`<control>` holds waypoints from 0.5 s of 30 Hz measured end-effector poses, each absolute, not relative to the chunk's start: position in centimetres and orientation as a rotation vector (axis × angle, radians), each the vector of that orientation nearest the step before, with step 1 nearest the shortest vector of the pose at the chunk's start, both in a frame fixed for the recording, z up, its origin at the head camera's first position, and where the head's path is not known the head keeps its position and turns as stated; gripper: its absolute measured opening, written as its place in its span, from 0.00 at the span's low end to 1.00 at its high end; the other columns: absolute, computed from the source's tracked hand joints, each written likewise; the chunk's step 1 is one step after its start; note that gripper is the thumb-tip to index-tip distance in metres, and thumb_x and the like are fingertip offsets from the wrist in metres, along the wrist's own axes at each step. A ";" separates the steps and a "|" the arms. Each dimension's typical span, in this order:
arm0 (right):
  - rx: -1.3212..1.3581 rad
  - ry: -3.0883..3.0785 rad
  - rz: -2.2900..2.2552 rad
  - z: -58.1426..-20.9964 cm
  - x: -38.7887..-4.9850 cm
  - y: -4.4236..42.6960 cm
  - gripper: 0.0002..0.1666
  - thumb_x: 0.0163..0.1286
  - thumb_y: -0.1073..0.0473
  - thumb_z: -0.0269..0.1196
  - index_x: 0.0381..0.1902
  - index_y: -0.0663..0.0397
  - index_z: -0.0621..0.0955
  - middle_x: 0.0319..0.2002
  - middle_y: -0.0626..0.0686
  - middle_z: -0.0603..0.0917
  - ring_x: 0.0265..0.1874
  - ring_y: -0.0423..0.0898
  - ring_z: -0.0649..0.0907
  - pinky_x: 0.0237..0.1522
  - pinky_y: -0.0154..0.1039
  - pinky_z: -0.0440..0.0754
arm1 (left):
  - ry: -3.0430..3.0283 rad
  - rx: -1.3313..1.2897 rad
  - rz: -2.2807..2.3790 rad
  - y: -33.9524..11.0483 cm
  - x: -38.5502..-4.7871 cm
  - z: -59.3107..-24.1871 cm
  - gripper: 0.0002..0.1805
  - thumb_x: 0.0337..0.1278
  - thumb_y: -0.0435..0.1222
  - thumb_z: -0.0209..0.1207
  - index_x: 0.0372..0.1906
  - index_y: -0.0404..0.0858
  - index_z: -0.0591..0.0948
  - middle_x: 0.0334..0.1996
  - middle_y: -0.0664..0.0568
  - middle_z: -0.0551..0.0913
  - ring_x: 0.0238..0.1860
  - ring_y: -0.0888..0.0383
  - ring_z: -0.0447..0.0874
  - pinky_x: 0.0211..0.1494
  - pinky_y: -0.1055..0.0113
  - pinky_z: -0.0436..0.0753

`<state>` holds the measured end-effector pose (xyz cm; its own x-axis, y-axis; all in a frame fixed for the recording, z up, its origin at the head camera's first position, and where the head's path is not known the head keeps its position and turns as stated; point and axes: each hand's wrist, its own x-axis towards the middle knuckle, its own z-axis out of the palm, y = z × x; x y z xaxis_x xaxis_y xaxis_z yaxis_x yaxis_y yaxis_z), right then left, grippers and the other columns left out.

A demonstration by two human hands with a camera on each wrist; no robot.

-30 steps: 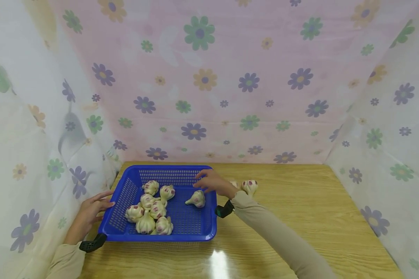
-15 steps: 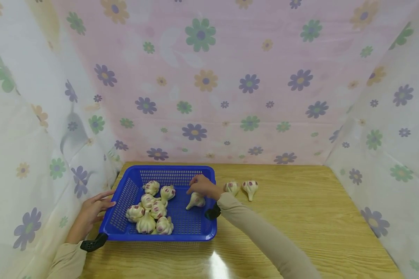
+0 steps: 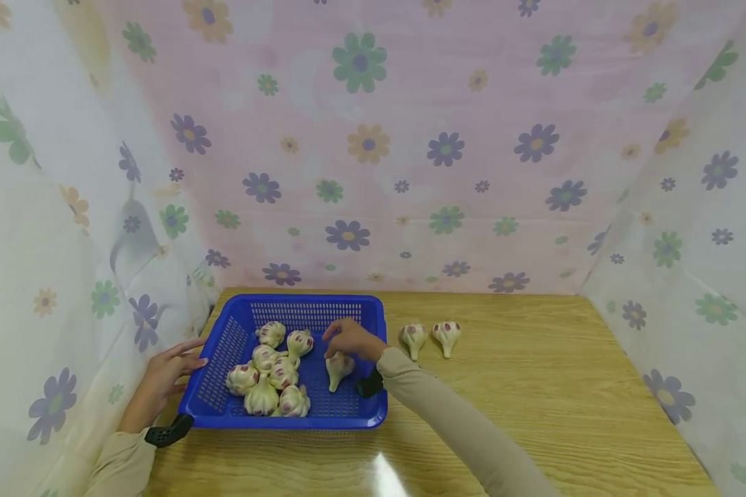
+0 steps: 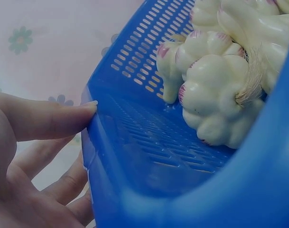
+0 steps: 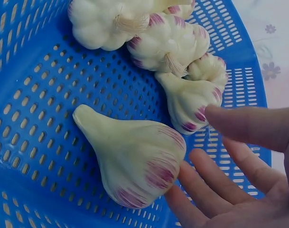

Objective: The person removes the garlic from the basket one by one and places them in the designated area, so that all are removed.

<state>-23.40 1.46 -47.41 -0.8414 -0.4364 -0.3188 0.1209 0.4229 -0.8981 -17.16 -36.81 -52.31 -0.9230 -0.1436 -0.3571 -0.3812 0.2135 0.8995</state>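
A blue plastic basket (image 3: 373,414) with slotted walls holds several garlic bulbs, most grouped on its left side. My left hand (image 3: 161,376) touches the basket's left rim. In the left wrist view its thumb (image 4: 63,116) lies against the rim, with the other fingers at the outer wall. My right hand (image 3: 356,339) is inside the basket's right part, above a separate garlic bulb (image 5: 135,159). Its fingers (image 5: 201,185) touch that bulb's rounded end, and the thumb stands apart from it. A neighbouring garlic bulb (image 5: 189,102) lies just beyond the thumb tip.
Two more garlic bulbs lie on the wooden table (image 3: 534,386) right of the basket, a left one (image 3: 413,339) and a right one (image 3: 447,337). Flower-patterned cloth (image 3: 404,138) encloses the back and both sides.
My right hand has moved left, further into the basket. The separate garlic bulb has shifted slightly left and turned, its stem now toward the basket's front. My left hand stays at the rim.
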 end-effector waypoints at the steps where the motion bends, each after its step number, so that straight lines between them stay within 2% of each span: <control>1: -0.250 2.162 -1.446 -47.4 -23.4 1.5 0.21 0.49 0.77 0.66 0.45 0.70 0.79 0.45 0.65 0.79 0.21 0.43 0.74 0.25 0.39 0.75 | 2.303 -0.480 1.776 -36.5 -16.9 -51.7 0.32 0.52 0.47 0.65 0.64 0.51 0.73 0.41 0.59 0.82 0.40 0.59 0.80 0.40 0.57 0.80; 7: -0.177 2.208 -1.482 -47.7 -23.2 1.4 0.19 0.45 0.78 0.66 0.39 0.68 0.81 0.41 0.61 0.80 0.29 0.46 0.77 0.35 0.45 0.80 | 2.328 -0.464 1.752 -34.0 -15.3 -47.9 0.36 0.55 0.44 0.63 0.68 0.39 0.67 0.40 0.59 0.81 0.41 0.57 0.79 0.42 0.59 0.79; 10: -0.114 2.227 -1.437 -48.0 -23.0 1.4 0.15 0.46 0.74 0.68 0.35 0.66 0.80 0.35 0.56 0.80 0.30 0.48 0.77 0.41 0.53 0.79 | 2.304 -0.447 1.791 -34.5 -15.5 -48.6 0.32 0.54 0.44 0.64 0.65 0.46 0.72 0.38 0.61 0.82 0.39 0.59 0.80 0.41 0.59 0.80; 12: -0.073 2.225 -1.402 -48.0 -22.8 1.3 0.12 0.47 0.70 0.70 0.31 0.62 0.79 0.31 0.53 0.79 0.30 0.49 0.77 0.42 0.58 0.78 | 2.302 -0.449 1.783 -34.6 -15.6 -48.8 0.31 0.55 0.44 0.64 0.66 0.46 0.72 0.40 0.58 0.82 0.40 0.59 0.80 0.41 0.58 0.80; 15: -0.037 2.215 -1.370 -48.1 -22.5 1.1 0.12 0.49 0.67 0.71 0.26 0.56 0.76 0.25 0.52 0.79 0.27 0.50 0.78 0.40 0.62 0.77 | 2.296 -0.475 1.814 -36.6 -17.1 -52.5 0.33 0.52 0.47 0.66 0.65 0.51 0.72 0.43 0.59 0.81 0.41 0.59 0.81 0.41 0.58 0.81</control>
